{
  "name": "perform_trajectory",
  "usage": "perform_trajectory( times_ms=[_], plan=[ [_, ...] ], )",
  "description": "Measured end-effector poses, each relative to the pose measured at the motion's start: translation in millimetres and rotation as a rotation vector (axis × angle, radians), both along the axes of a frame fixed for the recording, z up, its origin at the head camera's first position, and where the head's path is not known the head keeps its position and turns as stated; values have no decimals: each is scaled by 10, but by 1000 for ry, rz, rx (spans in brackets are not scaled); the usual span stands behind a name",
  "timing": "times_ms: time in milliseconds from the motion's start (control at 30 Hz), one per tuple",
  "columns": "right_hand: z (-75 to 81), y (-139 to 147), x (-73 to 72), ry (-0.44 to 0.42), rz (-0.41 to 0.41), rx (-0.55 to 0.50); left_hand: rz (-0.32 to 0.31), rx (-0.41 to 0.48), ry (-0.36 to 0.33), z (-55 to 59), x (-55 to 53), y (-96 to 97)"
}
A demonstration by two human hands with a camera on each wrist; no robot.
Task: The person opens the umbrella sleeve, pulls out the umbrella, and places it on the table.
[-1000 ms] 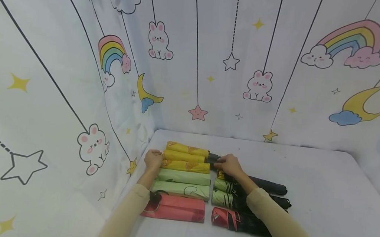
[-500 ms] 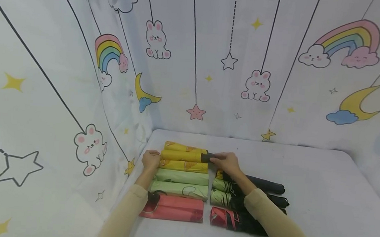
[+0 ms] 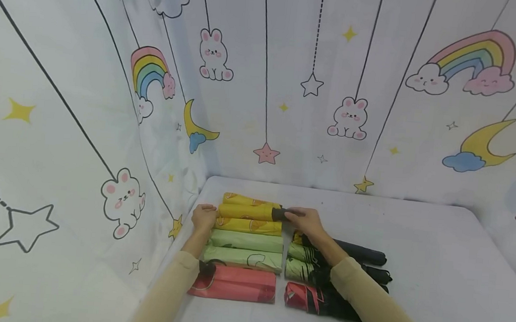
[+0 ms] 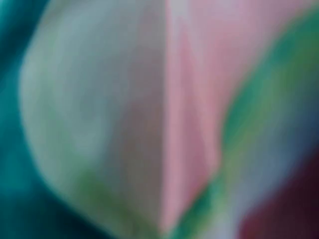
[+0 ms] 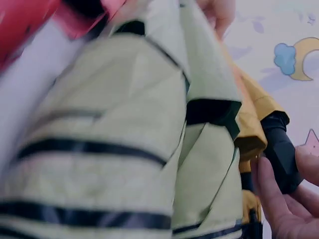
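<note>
In the head view, a yellow folded umbrella [image 3: 247,211] lies crosswise between my hands, second from the back of the left column. My right hand [image 3: 306,222] pinches its black handle [image 5: 280,154] between thumb and fingers, as the right wrist view shows close up. At the opposite end, my left hand [image 3: 203,217] holds the yellow fabric with bent fingers, its fingertips partly hidden. Another orange-slice-patterned yellow umbrella [image 3: 241,198] lies behind, and a third yellow umbrella [image 3: 257,226] in front. The left wrist view is a blur of pink, green and teal.
Nearer me in the left column are green rolls [image 3: 247,241] and a red roll [image 3: 248,284]. A second column under my right forearm has a yellow-and-black roll [image 3: 360,251], green-and-black ones [image 3: 299,269] and a red-and-black one [image 3: 302,297]. A printed white curtain [image 3: 287,133] borders the table.
My right hand has moved slightly left and back, onto the handle of the middle yellow umbrella. My left hand stays at its other end. The head view has shifted a little.
</note>
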State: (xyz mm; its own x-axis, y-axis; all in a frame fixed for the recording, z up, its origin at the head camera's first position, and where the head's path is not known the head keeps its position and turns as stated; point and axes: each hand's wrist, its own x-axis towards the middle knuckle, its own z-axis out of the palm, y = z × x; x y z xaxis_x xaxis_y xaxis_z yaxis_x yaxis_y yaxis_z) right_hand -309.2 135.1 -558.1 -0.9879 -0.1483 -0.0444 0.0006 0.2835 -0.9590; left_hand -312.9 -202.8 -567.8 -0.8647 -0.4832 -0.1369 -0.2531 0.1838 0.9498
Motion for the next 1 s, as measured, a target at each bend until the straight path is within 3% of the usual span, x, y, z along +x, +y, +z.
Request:
perform_trajectory(
  times_ms=[133,433,1000],
  plan=[
    [17,-16,10,-75,-46,-125,-7,7,0,11,11,-16],
    [84,-9,41,-139,-100,-288,-4,4,2,6,41,-22],
    [121,89,91,-187,-130,-378,13,19,24,-16,45,-27]
  ],
)
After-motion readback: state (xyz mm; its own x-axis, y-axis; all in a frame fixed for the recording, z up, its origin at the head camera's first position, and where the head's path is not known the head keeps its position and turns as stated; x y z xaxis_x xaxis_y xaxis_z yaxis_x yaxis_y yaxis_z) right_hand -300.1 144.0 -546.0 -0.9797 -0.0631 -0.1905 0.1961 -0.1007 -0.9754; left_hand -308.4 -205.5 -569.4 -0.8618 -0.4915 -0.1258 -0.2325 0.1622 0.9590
